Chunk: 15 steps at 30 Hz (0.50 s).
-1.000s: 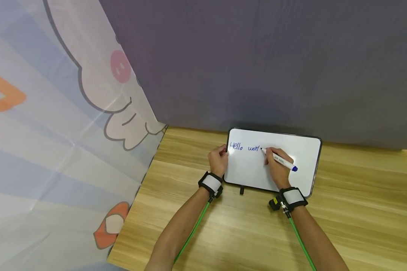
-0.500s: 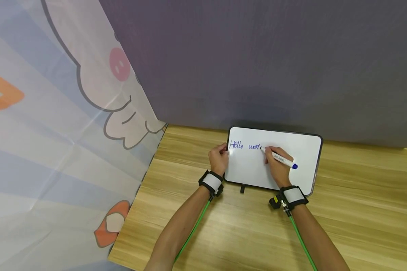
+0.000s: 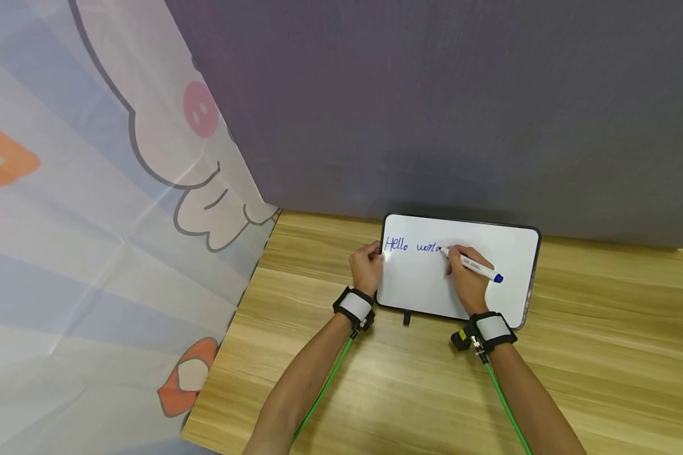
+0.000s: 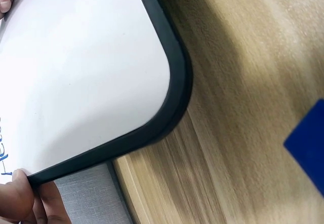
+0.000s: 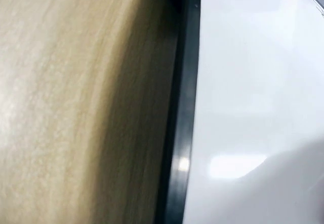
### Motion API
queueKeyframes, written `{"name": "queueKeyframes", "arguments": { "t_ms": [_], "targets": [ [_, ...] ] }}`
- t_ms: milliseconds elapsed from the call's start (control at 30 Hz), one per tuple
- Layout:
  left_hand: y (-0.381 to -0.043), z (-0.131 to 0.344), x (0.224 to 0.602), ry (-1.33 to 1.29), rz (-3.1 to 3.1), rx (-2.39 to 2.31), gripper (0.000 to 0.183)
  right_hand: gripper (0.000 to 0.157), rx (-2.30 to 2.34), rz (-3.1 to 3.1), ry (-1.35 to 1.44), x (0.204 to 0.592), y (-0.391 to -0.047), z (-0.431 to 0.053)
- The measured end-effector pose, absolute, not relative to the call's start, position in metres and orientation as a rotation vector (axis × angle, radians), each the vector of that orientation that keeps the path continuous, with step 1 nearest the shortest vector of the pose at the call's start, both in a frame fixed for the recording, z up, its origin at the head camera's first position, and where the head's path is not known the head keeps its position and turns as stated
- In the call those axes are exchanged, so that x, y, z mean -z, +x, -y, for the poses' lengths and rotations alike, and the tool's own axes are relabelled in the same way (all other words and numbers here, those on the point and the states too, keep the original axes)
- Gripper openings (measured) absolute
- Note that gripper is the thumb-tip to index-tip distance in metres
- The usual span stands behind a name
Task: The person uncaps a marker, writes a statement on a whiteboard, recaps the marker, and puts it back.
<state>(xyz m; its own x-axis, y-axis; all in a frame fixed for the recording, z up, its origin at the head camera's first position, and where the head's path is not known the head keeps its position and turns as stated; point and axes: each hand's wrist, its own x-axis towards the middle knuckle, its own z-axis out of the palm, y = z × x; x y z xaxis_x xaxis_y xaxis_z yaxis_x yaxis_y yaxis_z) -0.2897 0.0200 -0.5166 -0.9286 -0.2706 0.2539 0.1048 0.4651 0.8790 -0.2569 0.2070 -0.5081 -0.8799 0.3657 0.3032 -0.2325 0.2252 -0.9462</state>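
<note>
A black-framed whiteboard [image 3: 415, 284] stands on the wooden table, with "Hello" and most of a second word in blue along its upper left. My right hand [image 3: 470, 281] pinches a white marker [image 3: 475, 266] with a blue end, its tip on the board at the end of the writing. At the board's left edge, my left hand [image 3: 367, 268] grips the frame. In the left wrist view that hand's thumb [image 4: 17, 196] lies on the board's face, with fingers behind the frame. The right wrist view shows the lower frame [image 5: 183, 107] and bare board face, not the marker.
Behind the board rises a dark grey panel [image 3: 461, 114]. A cartoon-printed sheet [image 3: 119, 284] hangs along the table's left edge. A small black piece [image 3: 406, 318] sticks out below the board's lower edge. Wood table top [image 3: 404, 392] extends in front and to the right.
The marker in my right hand has moved slightly right, and another rounded blue letter stroke shows at the end of the second word. My left hand stays on the frame.
</note>
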Motion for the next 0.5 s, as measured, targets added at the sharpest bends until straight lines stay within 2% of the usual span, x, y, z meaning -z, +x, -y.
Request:
{"name": "queueKeyframes", "arguments": {
  "t_ms": [500],
  "targets": [
    [-0.2885, -0.0194, 0.5154, 0.131, 2.360, 1.460, 0.030, 0.022, -1.789, 1.908, -0.066, 0.5097, -0.2599, -0.2071]
  ]
}}
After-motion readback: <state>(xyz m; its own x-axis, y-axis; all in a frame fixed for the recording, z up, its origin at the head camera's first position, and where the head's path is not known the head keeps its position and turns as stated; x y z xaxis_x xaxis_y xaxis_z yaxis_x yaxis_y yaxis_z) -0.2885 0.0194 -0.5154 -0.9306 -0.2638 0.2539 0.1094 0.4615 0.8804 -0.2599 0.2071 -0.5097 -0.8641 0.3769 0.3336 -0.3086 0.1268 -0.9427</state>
